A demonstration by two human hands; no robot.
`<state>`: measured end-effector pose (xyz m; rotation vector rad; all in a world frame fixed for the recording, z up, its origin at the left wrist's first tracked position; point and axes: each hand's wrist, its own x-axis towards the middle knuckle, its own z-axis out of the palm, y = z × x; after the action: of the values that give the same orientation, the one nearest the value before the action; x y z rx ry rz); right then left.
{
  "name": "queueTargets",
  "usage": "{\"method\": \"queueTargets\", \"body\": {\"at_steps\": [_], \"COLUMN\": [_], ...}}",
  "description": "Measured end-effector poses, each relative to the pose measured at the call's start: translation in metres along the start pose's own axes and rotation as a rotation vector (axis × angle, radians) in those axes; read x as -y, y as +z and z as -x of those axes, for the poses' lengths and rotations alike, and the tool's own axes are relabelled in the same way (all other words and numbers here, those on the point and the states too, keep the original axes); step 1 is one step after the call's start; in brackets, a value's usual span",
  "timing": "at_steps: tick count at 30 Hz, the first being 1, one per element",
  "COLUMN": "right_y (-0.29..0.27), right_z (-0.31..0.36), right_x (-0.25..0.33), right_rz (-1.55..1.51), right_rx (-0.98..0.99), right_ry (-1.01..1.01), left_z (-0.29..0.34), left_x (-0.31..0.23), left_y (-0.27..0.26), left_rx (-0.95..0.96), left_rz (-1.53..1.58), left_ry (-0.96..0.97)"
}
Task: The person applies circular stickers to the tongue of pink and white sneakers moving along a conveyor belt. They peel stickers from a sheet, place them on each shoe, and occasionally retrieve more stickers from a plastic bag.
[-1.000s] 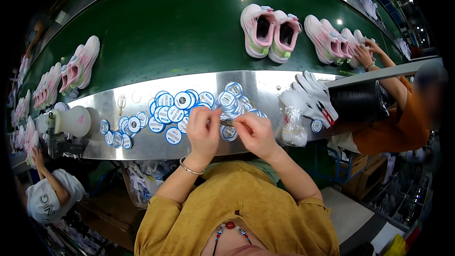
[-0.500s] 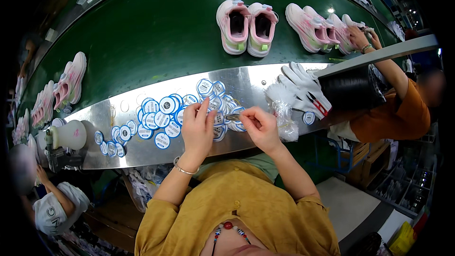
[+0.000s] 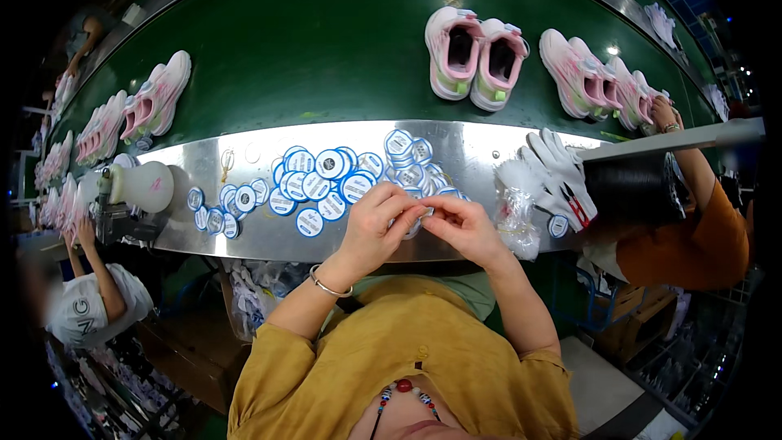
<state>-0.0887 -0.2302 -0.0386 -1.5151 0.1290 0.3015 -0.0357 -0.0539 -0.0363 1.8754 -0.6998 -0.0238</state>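
My left hand (image 3: 376, 222) and my right hand (image 3: 468, 226) meet fingertip to fingertip over the near edge of the metal table (image 3: 366, 253). Both are closed in a pinch. What sits between the fingers is too small and covered to name. Just beyond them spreads a pile of round white tags with blue rims (image 3: 316, 186), partly hidden by my hands. More such tags (image 3: 244, 199) lie farther left. To the right of my right hand is a clear plastic bag (image 3: 518, 224).
White gloves (image 3: 554, 167) and red-handled thread snips (image 3: 577, 207) lie right of the bag. A pair of pink-and-white sneakers (image 3: 452, 53) stands on the green belt (image 3: 309, 49). A white-domed device (image 3: 147, 186) is at left. Co-workers sit on both sides, one in orange (image 3: 684, 236).
My hands have come together; the small dark flat piece at my right fingers is now hidden. The whole view has shifted, so the table and shoes appear farther right.
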Motion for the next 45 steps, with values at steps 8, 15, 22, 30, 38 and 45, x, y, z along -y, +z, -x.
{"method": "queueTargets", "body": {"at_steps": [8,15,22,30,38,45], "right_y": [0.027,0.039,0.059,0.07,0.058,0.029], "right_z": [-0.024,-0.039,-0.056,-0.069,-0.074,-0.085], "right_x": [-0.002,-0.005,0.004,0.013,0.014,0.028], "right_rz": [0.098,0.174,0.155,0.144,0.156,0.237], "right_rx": [-0.035,-0.03,-0.071,-0.098,-0.146,-0.125], "right_ry": [-0.043,0.005,0.017,-0.046,-0.094,-0.128], "left_z": [0.007,0.003,0.011,-0.003,-0.012,-0.037], "left_x": [0.034,0.085,0.09,0.051,0.042,0.039], "left_y": [-0.042,-0.062,-0.071,-0.065,-0.052,-0.039], "left_rx": [-0.239,-0.146,-0.214,-0.269,-0.208,-0.149], "left_rz": [-0.112,-0.651,0.118,0.554,0.59,0.855], "left_ry": [-0.282,-0.225,-0.553,-0.625,-0.555,-0.559]}}
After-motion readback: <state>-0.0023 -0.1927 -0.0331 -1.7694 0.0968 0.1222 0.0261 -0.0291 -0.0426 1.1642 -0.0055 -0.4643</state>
